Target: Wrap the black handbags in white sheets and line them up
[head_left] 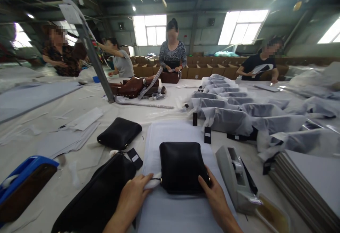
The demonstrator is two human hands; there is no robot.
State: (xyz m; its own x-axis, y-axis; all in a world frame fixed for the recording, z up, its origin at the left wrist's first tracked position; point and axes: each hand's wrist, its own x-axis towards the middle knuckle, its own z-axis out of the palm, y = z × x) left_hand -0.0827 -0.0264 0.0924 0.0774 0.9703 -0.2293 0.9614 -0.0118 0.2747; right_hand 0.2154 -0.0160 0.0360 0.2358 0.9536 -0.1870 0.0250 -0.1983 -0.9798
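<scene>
A small black pouch (182,165) lies on a stack of pale sheets (170,213). My right hand (214,194) grips the pouch's lower right edge, thumb on top and fingers at the side. Between the thumb and fingers of my left hand (134,195) is a white wrapped strap (153,182), joined by a dark cord to the pouch's lower left corner. A second black pouch (119,132) rests on the table to the upper left. Below it, partly behind my left forearm, is a larger black bag (98,194) with a black tag (135,158).
A grey tape dispenser (236,180) stands at the right, a blue one (26,183) at the left. Wrapped bags (225,119) line the back right; grey boards (305,190) are stacked lower right. A metal post (97,59) rises back left. Several people work across the table.
</scene>
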